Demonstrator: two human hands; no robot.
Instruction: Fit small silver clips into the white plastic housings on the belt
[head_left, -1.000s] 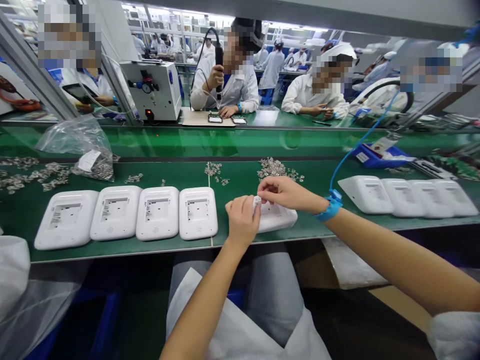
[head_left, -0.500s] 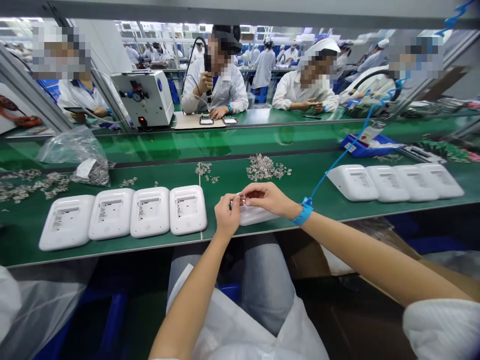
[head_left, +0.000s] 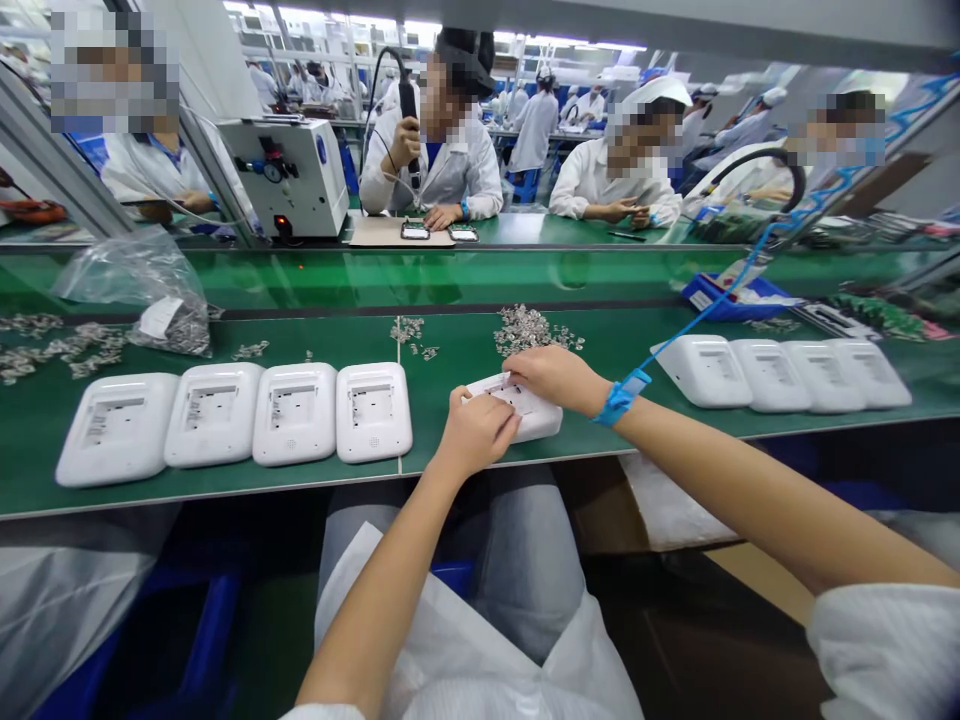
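A white plastic housing (head_left: 541, 424) with a recessed panel lies slightly turned on the green bench in front of me. My left hand (head_left: 480, 432) grips its left side, fingers curled over the top face. At the housing's far edge, the fingers of my right hand (head_left: 559, 380) are pinched together over the recess; whatever is between them is hidden. A blue wrist strap (head_left: 622, 398) with a coiled cord is on my right wrist. Just behind the housing lies a heap of small metal clips (head_left: 529, 328).
Several white housings (head_left: 373, 412) stand in a row on the left, and several more (head_left: 712, 372) lean together on the right. A plastic bag (head_left: 176, 320) of metal parts sits back left, a blue tray (head_left: 739, 298) back right. Co-workers (head_left: 442, 150) sit across the bench.
My hands have moved apart from a shared pinch above the housing. The left now holds the housing's side, the right sits at its far edge, and more of the housing shows.
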